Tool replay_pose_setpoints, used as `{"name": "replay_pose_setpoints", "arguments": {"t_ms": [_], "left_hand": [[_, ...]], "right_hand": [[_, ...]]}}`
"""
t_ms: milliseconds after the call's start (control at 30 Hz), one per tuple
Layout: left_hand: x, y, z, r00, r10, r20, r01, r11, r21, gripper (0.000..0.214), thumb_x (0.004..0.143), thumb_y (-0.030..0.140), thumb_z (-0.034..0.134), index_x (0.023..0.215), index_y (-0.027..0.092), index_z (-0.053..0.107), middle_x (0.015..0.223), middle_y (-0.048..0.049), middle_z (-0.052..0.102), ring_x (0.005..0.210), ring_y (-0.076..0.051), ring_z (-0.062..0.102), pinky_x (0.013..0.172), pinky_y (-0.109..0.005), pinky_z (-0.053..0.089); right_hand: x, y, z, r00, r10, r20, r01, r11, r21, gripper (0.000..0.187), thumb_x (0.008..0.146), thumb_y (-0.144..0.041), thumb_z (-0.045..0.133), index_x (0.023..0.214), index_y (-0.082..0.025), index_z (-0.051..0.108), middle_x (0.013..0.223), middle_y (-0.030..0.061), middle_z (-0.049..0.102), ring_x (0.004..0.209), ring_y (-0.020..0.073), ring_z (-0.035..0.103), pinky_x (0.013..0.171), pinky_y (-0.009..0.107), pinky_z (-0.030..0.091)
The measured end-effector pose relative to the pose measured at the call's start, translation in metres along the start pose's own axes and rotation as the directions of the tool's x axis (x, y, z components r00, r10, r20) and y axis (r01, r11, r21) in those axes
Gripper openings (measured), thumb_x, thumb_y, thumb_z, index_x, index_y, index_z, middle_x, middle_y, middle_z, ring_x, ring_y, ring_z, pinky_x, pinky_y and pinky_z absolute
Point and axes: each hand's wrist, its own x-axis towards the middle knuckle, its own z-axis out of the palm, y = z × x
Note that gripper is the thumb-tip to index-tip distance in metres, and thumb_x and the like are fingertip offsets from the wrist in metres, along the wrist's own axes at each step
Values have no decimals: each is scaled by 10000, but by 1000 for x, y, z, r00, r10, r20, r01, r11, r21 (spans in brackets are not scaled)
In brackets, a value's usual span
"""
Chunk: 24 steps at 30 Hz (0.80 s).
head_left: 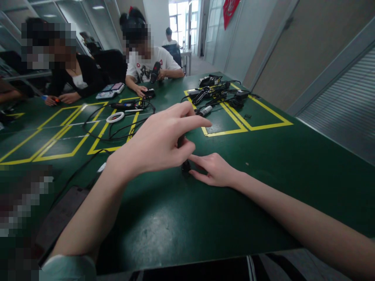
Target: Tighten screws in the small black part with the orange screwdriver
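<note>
One left hand [158, 138] and one right hand [215, 169] make two. There is one surface [281, 164] and one black object [185, 167]. Other people number three: one in black [93, 78], one in a white shirt [166, 58], one far back [169, 41]; one arm [11, 95] shows at the left edge.

There is one white ring [115, 117], one white stick [134, 110], one silver cylinder [206, 111], one red banner [230, 11]. Yellow frames [271, 125] number two on the right; the left ones are hard to count. Cables [215, 95] are several, too tangled to number.
</note>
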Motion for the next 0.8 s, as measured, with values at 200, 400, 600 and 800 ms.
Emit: {"name": "replay_pose_setpoints", "arguments": {"t_ms": [200, 400, 600, 800], "left_hand": [[1, -4, 5, 998, 53, -24, -53, 999, -9, 390, 1005, 117, 492, 1279, 204, 756, 1123, -95, 743, 911, -175, 707, 757, -277, 529], [2, -5, 7, 998, 34, -56, -35, 999, -19, 310, 986, 161, 550, 1187, 200, 783, 932, -49, 800, 803, -163, 729, 744, -267, 534], [1, 1, 1, 999, 36, 33, -38, 998, 40, 406, 901, 143, 547, 1251, 165, 753, 1021, -88, 753, 897, -206, 696, 797, -313, 549], [1, 2, 2, 998, 50, 28, -50, 999, -16, 406, 965, 96, 486, 1267, 166, 747, 1089, -106, 749, 902, -182, 704, 759, -280, 528]], "right_hand": [[0, 5, 0, 993, 60, 98, -55, 997, -52, 453, 1083, -402, 561, 1426, -114, 625, 1070, 157, 847, 878, 255, 820, 723, 318, 568], [2, 5, 0, 981, 109, 161, -101, 993, -54, 437, 1080, -431, 576, 1384, -125, 644, 994, 132, 849, 835, 253, 816, 689, 302, 528], [4, 4, -3, 968, 142, 207, -139, 990, -27, 400, 1076, -419, 575, 1376, -161, 632, 917, 83, 832, 793, 233, 787, 655, 281, 462], [5, 1, -4, 962, 166, 219, -160, 986, -41, 411, 1079, -417, 561, 1375, -142, 640, 895, 91, 824, 770, 245, 780, 644, 290, 439]]}}
